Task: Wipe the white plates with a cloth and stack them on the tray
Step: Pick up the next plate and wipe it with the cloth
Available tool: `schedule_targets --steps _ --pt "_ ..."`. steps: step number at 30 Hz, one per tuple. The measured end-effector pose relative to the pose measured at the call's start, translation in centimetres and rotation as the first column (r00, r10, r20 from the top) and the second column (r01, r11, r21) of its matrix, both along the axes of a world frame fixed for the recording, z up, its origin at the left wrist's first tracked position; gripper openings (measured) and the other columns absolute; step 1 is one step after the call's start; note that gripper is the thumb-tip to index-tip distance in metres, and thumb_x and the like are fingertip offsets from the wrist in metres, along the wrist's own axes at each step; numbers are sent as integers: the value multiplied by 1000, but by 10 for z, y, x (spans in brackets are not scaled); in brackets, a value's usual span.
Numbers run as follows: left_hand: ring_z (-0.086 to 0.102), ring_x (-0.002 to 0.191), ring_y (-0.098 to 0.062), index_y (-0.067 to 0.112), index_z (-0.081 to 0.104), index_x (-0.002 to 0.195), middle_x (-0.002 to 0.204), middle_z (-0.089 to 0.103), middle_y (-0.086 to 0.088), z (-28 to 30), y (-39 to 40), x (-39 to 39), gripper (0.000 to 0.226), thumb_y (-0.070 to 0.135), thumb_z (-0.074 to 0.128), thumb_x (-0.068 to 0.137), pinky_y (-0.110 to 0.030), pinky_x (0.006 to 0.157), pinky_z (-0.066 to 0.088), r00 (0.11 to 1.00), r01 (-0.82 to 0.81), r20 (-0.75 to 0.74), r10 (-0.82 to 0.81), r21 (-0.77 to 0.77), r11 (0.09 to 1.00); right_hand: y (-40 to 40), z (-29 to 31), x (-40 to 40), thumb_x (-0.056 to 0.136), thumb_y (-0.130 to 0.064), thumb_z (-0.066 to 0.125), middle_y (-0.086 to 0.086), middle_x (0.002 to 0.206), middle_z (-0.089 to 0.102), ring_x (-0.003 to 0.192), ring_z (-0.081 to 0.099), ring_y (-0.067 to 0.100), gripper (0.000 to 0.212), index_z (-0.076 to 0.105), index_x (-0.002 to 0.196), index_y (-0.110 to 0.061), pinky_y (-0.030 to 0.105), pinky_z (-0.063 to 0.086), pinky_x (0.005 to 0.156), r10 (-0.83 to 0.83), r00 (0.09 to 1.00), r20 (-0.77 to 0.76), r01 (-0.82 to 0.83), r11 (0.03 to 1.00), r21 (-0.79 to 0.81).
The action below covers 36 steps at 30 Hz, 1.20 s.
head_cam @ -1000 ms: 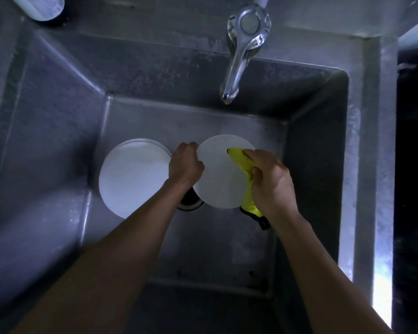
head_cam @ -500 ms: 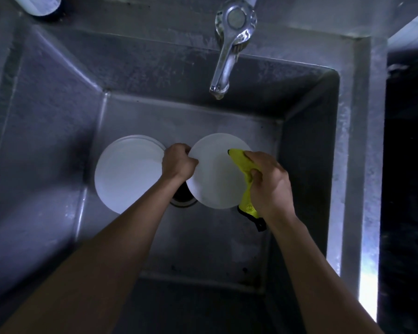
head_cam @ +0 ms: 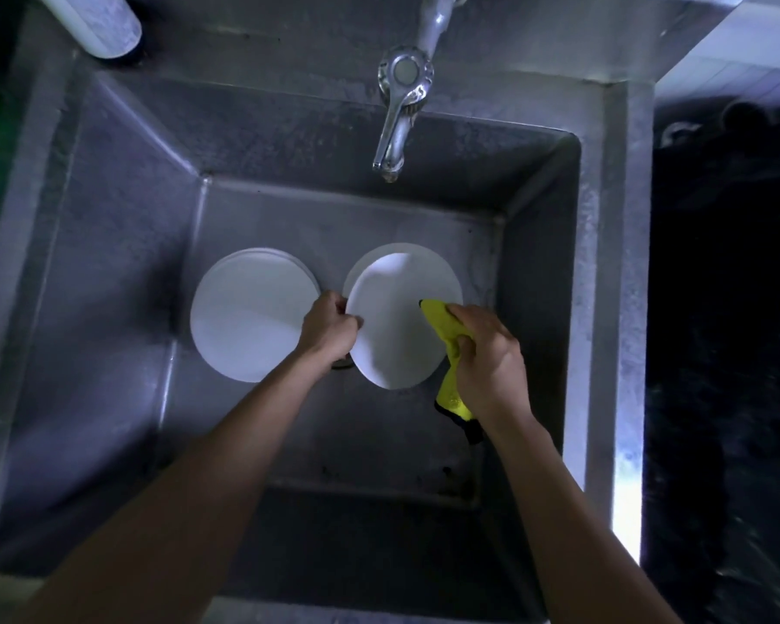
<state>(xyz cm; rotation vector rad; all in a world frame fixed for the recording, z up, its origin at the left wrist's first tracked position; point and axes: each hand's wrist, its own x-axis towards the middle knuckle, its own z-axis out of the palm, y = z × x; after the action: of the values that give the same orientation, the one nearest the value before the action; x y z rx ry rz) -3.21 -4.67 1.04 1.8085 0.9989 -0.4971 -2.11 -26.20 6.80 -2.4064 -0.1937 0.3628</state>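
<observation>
A: Where do things stand?

B: The left hand [head_cam: 329, 328] grips the left edge of a white plate [head_cam: 397, 317], holding it tilted over the middle of the sink [head_cam: 122, 227]. The right hand [head_cam: 489, 360] is closed round a yellow cloth [head_cam: 440, 322] and presses it against the plate's right side. More white plates [head_cam: 251, 315] lie in a stack on the sink floor, just to the left.

A: How should the wipe go?

B: I'd keep the left grip firm at the rim, since the plate is probably slick, and sweep the cloth across the whole face out to the edge. Then turn the plate so the part under the left fingers gets wiped too, and do the back.

A: Anything unclear?

B: No tray is in view, so where the stacking happens can't be told. The light is dim; whether the plate is wet or dirty is hard to judge. The plate's underside is hidden, and how many plates sit in the stack is uncertain. The tap [head_cam: 399, 110] appears to be off.
</observation>
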Motion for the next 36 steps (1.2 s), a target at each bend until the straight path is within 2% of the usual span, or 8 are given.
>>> schedule_targets --steps 4,10,15,20,23,26,31,36 --pt "65 103 -32 17 57 119 118 64 -5 27 -7 -13 36 1 49 88 -55 68 63 993 -117 8 121 -207 971 1 15 -14 86 9 51 6 122 64 111 61 33 50 64 129 -13 48 55 90 28 1000 -3 -28 1000 -4" --pt "70 97 -31 21 58 119 117 67 -8 64 0 -40 40 -4 50 89 -44 61 63 949 -291 8 314 -352 890 11 46 -29 85 7 51 4 131 62 110 59 37 53 61 133 -14 49 50 94 80 996 -27 -79 997 24" --pt "67 103 -31 22 52 125 120 63 -9 93 -4 -56 42 -4 51 93 -43 64 62 942 -295 -14 335 -510 808 31 74 -30 90 -1 52 6 137 60 119 56 36 46 61 133 -15 48 49 99 129 991 26 -131 987 90" --pt "69 105 -34 25 59 121 119 68 -10 121 -9 -69 46 -8 50 91 -48 68 61 938 -256 24 346 -625 737 49 96 -30 92 -3 56 5 140 58 124 53 31 44 61 135 -15 36 42 103 179 983 35 -182 977 115" --pt "71 102 -35 24 65 120 114 72 -12 136 -8 -72 45 -3 56 85 -50 74 60 943 -195 83 323 -648 736 47 100 -34 96 -10 57 5 147 52 130 50 29 43 58 139 -17 40 43 106 255 967 28 -257 959 123" --pt "73 89 -29 20 71 115 102 74 -11 152 -8 -73 46 2 58 74 -38 66 58 942 -150 131 309 -657 738 38 99 -38 102 -16 47 9 158 38 145 36 31 46 48 148 -18 49 40 110 366 930 43 -368 928 65" --pt "72 102 -33 18 73 112 112 75 -14 166 -7 -72 45 3 62 71 -40 71 59 924 -156 158 348 -674 722 20 102 -37 106 -20 37 10 165 23 154 15 29 49 37 154 -21 54 21 120 426 897 114 -424 905 -45" --pt "69 108 -40 6 66 121 116 71 -20 175 -12 -72 42 -4 57 81 -43 73 58 918 -174 159 363 -662 729 12 114 -45 104 -15 41 14 164 23 154 15 33 49 38 153 -15 54 23 120 434 887 161 -434 900 -36"
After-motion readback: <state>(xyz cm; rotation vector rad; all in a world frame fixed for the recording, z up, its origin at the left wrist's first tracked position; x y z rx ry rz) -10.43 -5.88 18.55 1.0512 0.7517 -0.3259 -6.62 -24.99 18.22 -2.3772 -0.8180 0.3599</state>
